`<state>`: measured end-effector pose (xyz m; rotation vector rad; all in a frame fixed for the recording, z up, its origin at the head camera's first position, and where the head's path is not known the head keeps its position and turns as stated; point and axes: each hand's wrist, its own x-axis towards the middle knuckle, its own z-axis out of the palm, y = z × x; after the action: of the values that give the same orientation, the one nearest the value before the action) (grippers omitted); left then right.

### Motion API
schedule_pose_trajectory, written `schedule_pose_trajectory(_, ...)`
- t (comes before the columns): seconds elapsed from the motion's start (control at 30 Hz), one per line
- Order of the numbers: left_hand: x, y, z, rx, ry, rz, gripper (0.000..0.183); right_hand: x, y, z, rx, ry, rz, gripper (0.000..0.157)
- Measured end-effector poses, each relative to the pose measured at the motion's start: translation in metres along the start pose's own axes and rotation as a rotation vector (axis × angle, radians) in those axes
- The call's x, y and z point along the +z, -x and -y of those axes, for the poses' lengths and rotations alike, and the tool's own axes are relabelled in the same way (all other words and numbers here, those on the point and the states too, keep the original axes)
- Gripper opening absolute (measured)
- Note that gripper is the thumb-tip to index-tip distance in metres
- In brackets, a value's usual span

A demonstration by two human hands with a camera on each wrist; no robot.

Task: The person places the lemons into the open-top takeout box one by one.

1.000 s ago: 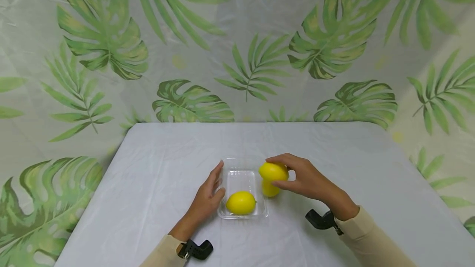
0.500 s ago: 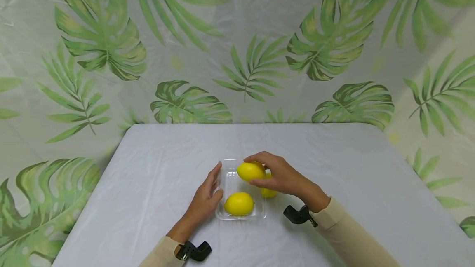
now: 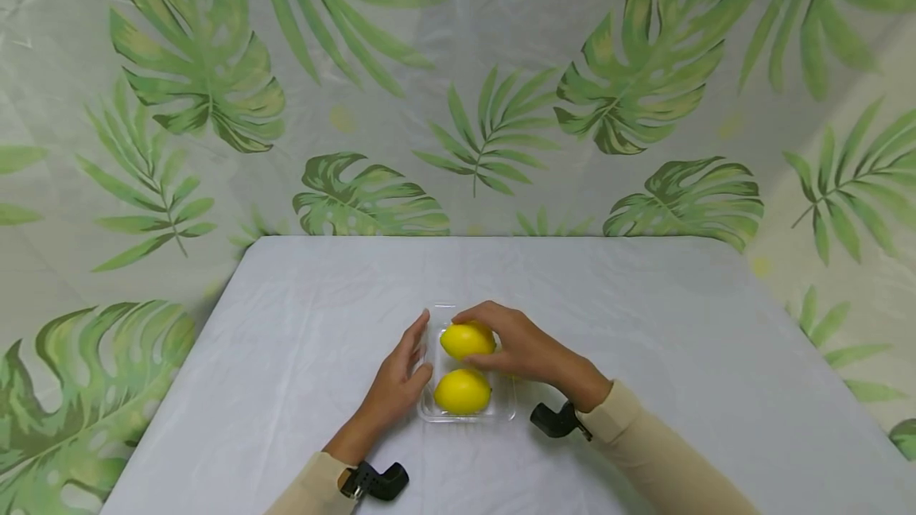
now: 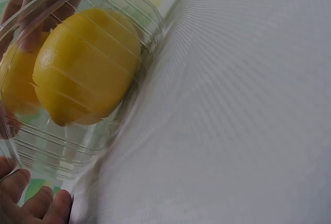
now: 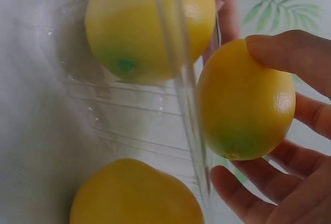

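Observation:
A clear plastic container (image 3: 504,412) lies on the table with one lemon (image 3: 463,392) in its near half. My right hand (image 3: 518,344) holds a second lemon (image 3: 467,340) over the far half, thumb on one side and fingers on the other. The right wrist view shows this held lemon (image 5: 248,105) near the container's rim. A third lemon (image 5: 137,198) sits outside the clear wall there; the right hand mostly hides it in the head view. My left hand (image 3: 397,376) rests against the container's left side, fingers fairly straight. Its fingertips (image 4: 57,206) show by the container in the left wrist view.
White cloth covers the table (image 3: 322,284). Behind it hangs a leaf-patterned curtain (image 3: 501,22). Black wrist cameras are strapped at both cuffs, the right one (image 3: 554,421) close to the container's near right corner.
My right hand has carried its lemon leftward from beside the container to over its far half, and lower. The left hand and the near lemon have stayed put.

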<state>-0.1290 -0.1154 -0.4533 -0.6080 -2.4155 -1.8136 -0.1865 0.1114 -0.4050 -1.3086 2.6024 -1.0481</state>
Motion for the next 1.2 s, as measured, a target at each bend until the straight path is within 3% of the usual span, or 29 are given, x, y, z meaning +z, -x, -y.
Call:
schedule_pose_trajectory(0.33,-0.001,0.0,-0.002,-0.007,-0.002,0.014,0.068,0.01,-0.003,0.001,0.091,0.023,0.014,0.048)
schedule_pose_trajectory(0.63,-0.002,0.0,-0.003,0.002,-0.004,0.009,0.067,0.018,-0.007,0.001,0.099,0.076,0.029,0.046)
schedule_pose_trajectory(1.2,0.0,0.0,0.001,-0.006,-0.004,0.01,0.068,0.02,-0.005,0.0,0.137,0.071,0.067,0.044)
